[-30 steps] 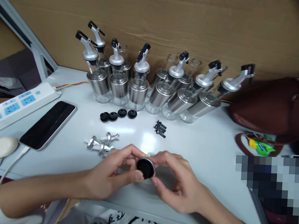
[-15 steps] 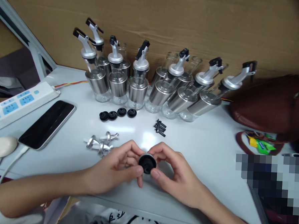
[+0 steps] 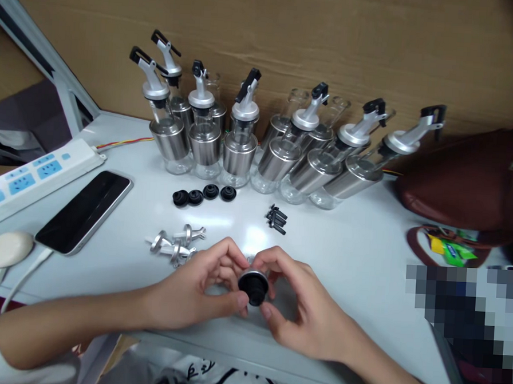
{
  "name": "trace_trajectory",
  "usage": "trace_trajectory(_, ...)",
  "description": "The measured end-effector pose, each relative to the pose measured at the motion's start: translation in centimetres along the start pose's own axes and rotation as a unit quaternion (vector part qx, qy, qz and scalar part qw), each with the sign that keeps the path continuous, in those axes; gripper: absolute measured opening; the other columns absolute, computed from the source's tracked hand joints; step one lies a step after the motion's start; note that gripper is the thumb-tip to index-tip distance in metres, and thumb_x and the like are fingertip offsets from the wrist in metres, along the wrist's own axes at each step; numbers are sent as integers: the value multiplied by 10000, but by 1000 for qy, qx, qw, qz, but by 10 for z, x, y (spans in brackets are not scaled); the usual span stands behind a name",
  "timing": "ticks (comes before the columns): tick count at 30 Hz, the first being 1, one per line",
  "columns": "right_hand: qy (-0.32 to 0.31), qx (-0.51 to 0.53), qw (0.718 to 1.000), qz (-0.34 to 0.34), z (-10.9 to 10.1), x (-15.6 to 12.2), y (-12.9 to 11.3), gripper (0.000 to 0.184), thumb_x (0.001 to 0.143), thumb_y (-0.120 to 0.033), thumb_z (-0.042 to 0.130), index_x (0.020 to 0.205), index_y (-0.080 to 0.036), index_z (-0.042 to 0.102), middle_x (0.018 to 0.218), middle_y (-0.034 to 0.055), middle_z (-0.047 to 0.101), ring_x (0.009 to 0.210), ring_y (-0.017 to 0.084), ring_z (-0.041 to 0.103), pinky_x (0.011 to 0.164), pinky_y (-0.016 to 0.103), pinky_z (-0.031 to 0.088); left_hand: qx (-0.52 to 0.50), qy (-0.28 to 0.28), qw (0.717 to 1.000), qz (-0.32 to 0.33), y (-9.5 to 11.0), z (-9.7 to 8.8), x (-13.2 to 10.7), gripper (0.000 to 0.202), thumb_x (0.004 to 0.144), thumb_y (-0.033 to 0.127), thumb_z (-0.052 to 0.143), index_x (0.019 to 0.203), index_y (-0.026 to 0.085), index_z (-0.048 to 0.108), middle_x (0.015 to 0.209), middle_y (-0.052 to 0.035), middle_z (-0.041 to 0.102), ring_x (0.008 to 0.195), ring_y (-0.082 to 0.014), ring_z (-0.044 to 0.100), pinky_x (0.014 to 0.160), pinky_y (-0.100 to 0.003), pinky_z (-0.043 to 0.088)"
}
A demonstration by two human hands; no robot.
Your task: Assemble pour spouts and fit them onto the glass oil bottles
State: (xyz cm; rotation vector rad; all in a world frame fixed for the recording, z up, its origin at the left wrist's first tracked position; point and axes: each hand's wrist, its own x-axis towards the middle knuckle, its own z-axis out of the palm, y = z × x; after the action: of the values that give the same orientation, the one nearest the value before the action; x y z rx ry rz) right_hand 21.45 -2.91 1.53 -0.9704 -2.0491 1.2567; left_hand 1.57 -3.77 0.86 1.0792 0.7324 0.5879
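Note:
Between my hands, over the table's front part, is a silver pour spout (image 3: 254, 287) with a black stopper in its base; the stopper side faces me. My left hand (image 3: 217, 281) is closed on its left rim, thumb low and forefinger on top. From the right, my right hand (image 3: 296, 303) has its fingers and thumb around the rim. The spout's far end is hidden behind the rim and fingers. Loose silver spouts (image 3: 176, 246) lie left of my left hand. Farther back are several black stoppers (image 3: 211, 191) in a row and a small pile of black levers (image 3: 276, 219).
Glass-and-steel bottles (image 3: 239, 154), several capped with spouts, stand along the cardboard wall (image 3: 290, 33). On the left lie a phone (image 3: 86, 212), a power strip (image 3: 38, 175) and a white round charger (image 3: 8, 249). A brown bag (image 3: 463, 180) and green packets (image 3: 453, 251) are on the right.
The spout has tipped so its black stopper points more downward and toward me. Both hands keep hold around the rim. The whole view has shifted slightly.

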Motion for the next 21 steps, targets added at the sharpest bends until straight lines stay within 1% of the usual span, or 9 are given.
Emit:
trace_trajectory(3, 13, -7, 1000, -12, 1, 2, 0, 224, 720, -181, 516, 942, -195, 490, 755, -4, 603, 635, 112, 541, 546, 214, 450, 4, 13, 1000, -3, 1, 0, 1, 248, 826, 240, 631, 931, 182, 414, 835, -10, 597, 773, -141, 626, 743, -306, 448)
trace_trajectory(5, 9, 1, 1000, -14, 0, 2, 0, 231, 752, -164, 503, 981, -196, 505, 764, -4, 638, 642, 108, 573, 572, 209, 470, 6, 23, 1000, -9, 1, -1, 1, 252, 833, 245, 622, 943, 186, 403, 816, 2, 591, 757, -138, 635, 746, -309, 446)
trace_trajectory(7, -13, 22, 1000, 4, 0, 2, 0, 258, 814, -162, 482, 1068, -196, 509, 778, -6, 664, 638, 99, 598, 569, 192, 477, 7, 30, 999, -18, 1, -1, 1, 255, 848, 255, 601, 962, 200, 380, 815, 9, 602, 734, -135, 644, 742, -311, 442)
trace_trajectory(9, -38, 40, 998, 36, -1, 1, 1, 285, 876, -182, 460, 1158, -197, 501, 778, -8, 677, 620, 87, 614, 519, 164, 460, 9, 31, 999, -25, 1, -1, 2, 255, 865, 266, 574, 990, 216, 357, 840, 6, 614, 723, -135, 649, 722, -307, 438)
trace_trajectory(11, -46, 40, 997, 55, -1, 0, 2, 316, 903, -198, 448, 1215, -193, 500, 755, -15, 682, 582, 78, 614, 468, 148, 435, 18, 28, 999, -26, 0, 0, 2, 257, 876, 266, 550, 1033, 226, 350, 862, -2, 624, 737, -145, 654, 714, -309, 441)
trace_trajectory(14, -44, 20, 998, 44, -1, 1, 3, 365, 873, -173, 453, 1232, -157, 517, 726, -16, 692, 538, 75, 605, 466, 154, 441, 45, 25, 998, -22, 1, 1, 2, 355, 861, 223, 553, 1163, 234, 367, 849, 4, 623, 751, -144, 655, 731, -309, 455)
trace_trajectory(16, -46, 9, 999, 19, -1, 2, 2, 376, 828, -138, 456, 1194, -152, 542, 732, -19, 699, 564, 81, 616, 528, 167, 475, 59, 21, 998, -22, 1, 2, 2, 436, 842, 188, 561, 1235, 239, 379, 848, 9, 615, 743, -133, 646, 726, -298, 466)
trace_trajectory(18, -49, -3, 999, 0, -1, 2, 1, 391, 789, -110, 453, 1159, -177, 559, 741, -32, 700, 572, 81, 611, 581, 180, 491, 67, 18, 997, -21, 1, 3, 2, 462, 834, 177, 558, 1262, 233, 394, 846, 10, 603, 732, -125, 633, 715, -288, 474)
trace_trajectory(21, -61, -12, 998, 4, -1, 1, 1, 451, 764, -98, 430, 1185, -210, 548, 738, -45, 696, 487, 73, 548, 513, 181, 465, 76, 18, 997, -13, 0, 3, 1, 461, 836, 200, 559, 1270, 207, 405, 845, 0, 596, 720, -122, 613, 709, -288, 477)
